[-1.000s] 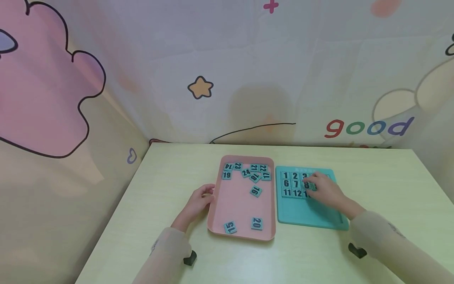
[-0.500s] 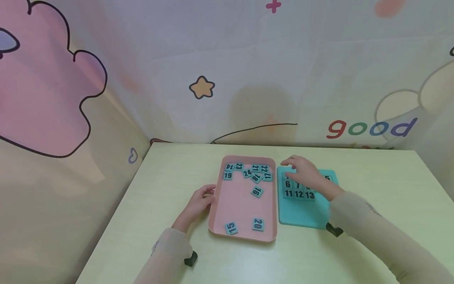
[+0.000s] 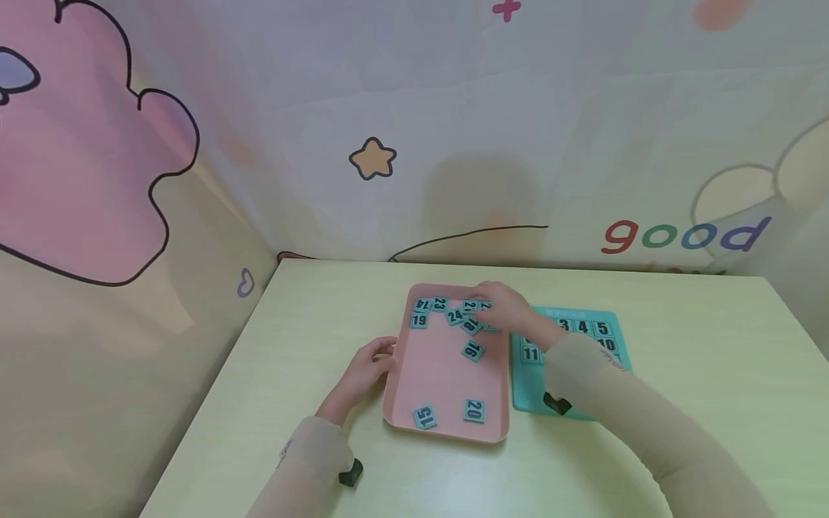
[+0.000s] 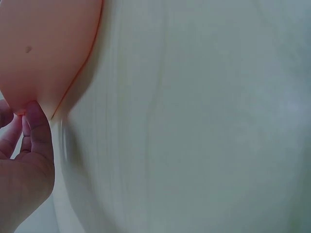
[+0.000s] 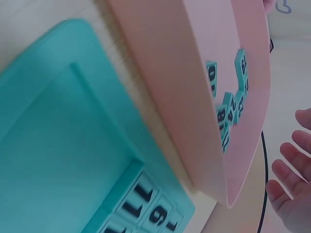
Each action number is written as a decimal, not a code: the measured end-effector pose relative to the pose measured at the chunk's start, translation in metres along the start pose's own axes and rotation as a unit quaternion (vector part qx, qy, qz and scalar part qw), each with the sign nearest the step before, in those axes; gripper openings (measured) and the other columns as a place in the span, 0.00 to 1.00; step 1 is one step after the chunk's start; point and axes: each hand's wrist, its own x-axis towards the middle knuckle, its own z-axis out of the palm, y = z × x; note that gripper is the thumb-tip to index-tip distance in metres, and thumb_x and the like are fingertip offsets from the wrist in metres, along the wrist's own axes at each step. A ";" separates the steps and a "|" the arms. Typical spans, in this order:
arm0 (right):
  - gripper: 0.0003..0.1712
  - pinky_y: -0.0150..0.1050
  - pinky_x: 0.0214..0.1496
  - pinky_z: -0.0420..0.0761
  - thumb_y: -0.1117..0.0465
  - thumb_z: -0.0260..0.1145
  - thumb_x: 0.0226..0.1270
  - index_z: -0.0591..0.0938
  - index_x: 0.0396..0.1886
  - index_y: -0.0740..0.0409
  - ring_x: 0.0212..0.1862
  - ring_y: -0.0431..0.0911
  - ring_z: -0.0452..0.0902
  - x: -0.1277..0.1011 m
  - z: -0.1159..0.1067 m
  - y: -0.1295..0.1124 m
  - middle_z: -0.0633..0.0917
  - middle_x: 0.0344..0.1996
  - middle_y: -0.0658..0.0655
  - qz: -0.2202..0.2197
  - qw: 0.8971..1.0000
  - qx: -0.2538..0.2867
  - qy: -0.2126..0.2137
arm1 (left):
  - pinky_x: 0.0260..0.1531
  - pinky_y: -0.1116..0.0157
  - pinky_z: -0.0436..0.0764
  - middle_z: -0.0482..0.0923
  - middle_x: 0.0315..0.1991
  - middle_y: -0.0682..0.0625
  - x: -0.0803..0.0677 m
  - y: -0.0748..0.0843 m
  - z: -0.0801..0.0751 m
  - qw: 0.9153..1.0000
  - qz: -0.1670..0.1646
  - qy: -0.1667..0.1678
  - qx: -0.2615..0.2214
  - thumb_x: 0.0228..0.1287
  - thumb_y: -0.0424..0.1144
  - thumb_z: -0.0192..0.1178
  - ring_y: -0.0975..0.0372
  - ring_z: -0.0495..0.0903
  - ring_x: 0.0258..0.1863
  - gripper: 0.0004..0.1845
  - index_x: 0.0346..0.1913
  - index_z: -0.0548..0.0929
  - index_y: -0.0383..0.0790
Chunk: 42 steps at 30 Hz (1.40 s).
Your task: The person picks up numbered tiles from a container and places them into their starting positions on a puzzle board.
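A pink tray (image 3: 434,378) holds loose turquoise number tiles, most bunched at its far end near the 24 tile (image 3: 455,316). My left hand (image 3: 365,370) pinches the tray's left rim; in the left wrist view its thumb and fingers (image 4: 39,124) meet on the edge. Over the tray's far right corner is my right hand (image 3: 505,313), covering some tiles there. Its fingers (image 5: 289,177) look spread and hold nothing in the right wrist view. Right of the tray lies a turquoise number board (image 3: 527,392) with rows of tiles, partly hidden by the right forearm.
Nearer in the tray lie the 15 tile (image 3: 424,416), the 20 tile (image 3: 474,411) and, farther up, the 16 tile (image 3: 473,350). Both tray and board rest on a pale wooden table (image 3: 693,345). A printed cloth (image 3: 414,108) hangs behind its back edge.
My right hand has moved left from the number board, across its top corner, to the tray's far right corner. The left hand has stayed at the tray's rim.
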 end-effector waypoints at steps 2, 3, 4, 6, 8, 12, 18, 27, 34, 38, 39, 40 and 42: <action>0.21 0.48 0.52 0.71 0.58 0.58 0.58 0.75 0.52 0.60 0.50 0.53 0.72 0.005 0.007 -0.005 0.79 0.47 0.59 0.005 1.000 -0.002 -0.010 | 0.42 0.66 0.74 0.71 0.46 0.41 0.003 -0.006 0.000 1.000 0.000 0.003 0.001 0.59 0.30 0.50 0.59 0.72 0.39 0.20 0.56 0.69 0.36; 0.22 0.48 0.54 0.70 0.58 0.58 0.58 0.75 0.52 0.60 0.51 0.53 0.72 0.007 0.011 -0.008 0.78 0.49 0.59 0.005 1.000 -0.007 -0.015 | 0.42 0.66 0.74 0.71 0.46 0.42 0.006 -0.010 0.000 1.000 -0.001 0.004 0.002 0.59 0.31 0.51 0.59 0.72 0.39 0.20 0.56 0.70 0.37; 0.22 0.48 0.55 0.70 0.57 0.58 0.58 0.74 0.53 0.60 0.53 0.52 0.71 0.010 0.016 -0.008 0.78 0.50 0.58 0.001 1.000 -0.021 -0.021 | 0.43 0.66 0.74 0.71 0.46 0.43 0.008 -0.013 0.000 1.000 -0.003 0.006 0.004 0.59 0.31 0.51 0.59 0.72 0.40 0.20 0.56 0.70 0.38; 0.24 0.48 0.58 0.67 0.55 0.57 0.59 0.73 0.55 0.59 0.57 0.51 0.68 0.014 0.025 -0.011 0.75 0.54 0.57 0.007 0.999 -0.036 -0.035 | 0.43 0.66 0.74 0.71 0.45 0.43 0.008 -0.013 0.000 1.000 -0.003 0.008 0.007 0.59 0.31 0.51 0.59 0.72 0.40 0.20 0.56 0.70 0.38; 0.25 0.48 0.61 0.64 0.53 0.57 0.60 0.72 0.56 0.58 0.61 0.51 0.64 0.017 0.033 -0.014 0.71 0.58 0.57 0.009 0.997 -0.052 -0.048 | 0.43 0.66 0.75 0.72 0.45 0.43 0.008 -0.014 0.001 1.000 -0.005 0.009 0.006 0.59 0.31 0.51 0.59 0.72 0.39 0.20 0.55 0.70 0.39; 0.32 0.51 0.65 0.55 0.47 0.57 0.59 0.67 0.61 0.54 0.68 0.52 0.51 0.021 0.046 -0.020 0.59 0.66 0.57 0.030 0.994 -0.064 -0.081 | 0.43 0.65 0.75 0.72 0.45 0.45 0.008 -0.014 0.001 1.000 -0.012 0.011 0.009 0.59 0.32 0.51 0.59 0.72 0.40 0.19 0.55 0.71 0.40; 0.40 0.53 0.68 0.46 0.38 0.54 0.56 0.57 0.66 0.47 0.70 0.51 0.35 0.029 0.059 -0.026 0.46 0.70 0.52 0.048 0.984 -0.114 -0.131 | 0.45 0.64 0.74 0.71 0.46 0.46 0.009 -0.013 0.000 1.000 -0.022 0.008 0.013 0.60 0.34 0.51 0.58 0.72 0.42 0.20 0.56 0.70 0.42; 0.43 0.56 0.67 0.41 0.36 0.50 0.57 0.52 0.68 0.48 0.70 0.51 0.36 0.043 0.073 -0.038 0.47 0.69 0.53 0.038 0.973 -0.159 -0.163 | 0.43 0.65 0.75 0.72 0.46 0.44 0.009 -0.014 -0.003 1.000 0.000 0.004 0.008 0.59 0.33 0.51 0.59 0.73 0.40 0.20 0.56 0.70 0.41; 0.42 0.54 0.68 0.39 0.36 0.51 0.57 0.53 0.68 0.47 0.70 0.50 0.37 0.044 0.080 -0.036 0.49 0.69 0.51 0.068 0.970 -0.161 -0.167 | 0.44 0.65 0.75 0.71 0.47 0.45 0.010 -0.014 -0.001 1.000 -0.012 0.000 0.014 0.60 0.34 0.50 0.59 0.73 0.41 0.20 0.57 0.69 0.42; 0.40 0.54 0.68 0.40 0.38 0.53 0.57 0.56 0.67 0.47 0.70 0.50 0.40 0.043 0.078 -0.038 0.52 0.69 0.50 0.063 0.971 -0.156 -0.172 | 0.45 0.64 0.74 0.71 0.47 0.45 0.010 -0.014 -0.002 1.000 -0.019 -0.002 0.013 0.61 0.34 0.50 0.59 0.72 0.41 0.20 0.57 0.69 0.42; 0.39 0.54 0.68 0.41 0.39 0.53 0.57 0.57 0.66 0.47 0.70 0.51 0.41 0.043 0.078 -0.039 0.53 0.68 0.51 0.058 0.970 -0.157 -0.175 | 0.45 0.64 0.74 0.71 0.47 0.45 0.010 -0.013 -0.002 1.000 -0.018 -0.002 0.011 0.61 0.34 0.50 0.59 0.72 0.41 0.20 0.57 0.69 0.42; 0.38 0.54 0.68 0.42 0.39 0.54 0.57 0.59 0.66 0.47 0.70 0.50 0.43 0.043 0.077 -0.040 0.55 0.68 0.50 0.054 0.970 -0.158 -0.177 | 0.45 0.64 0.74 0.71 0.47 0.45 0.010 -0.013 -0.003 1.000 -0.018 -0.004 0.007 0.61 0.34 0.50 0.59 0.72 0.41 0.20 0.57 0.69 0.41; 0.36 0.52 0.67 0.50 0.42 0.55 0.57 0.61 0.65 0.47 0.67 0.49 0.51 0.042 0.075 -0.043 0.61 0.66 0.51 0.044 0.969 -0.159 -0.184 | 0.44 0.64 0.75 0.71 0.47 0.43 0.007 -0.009 -0.005 1.000 -0.015 -0.009 0.002 0.60 0.33 0.51 0.59 0.72 0.40 0.20 0.57 0.69 0.39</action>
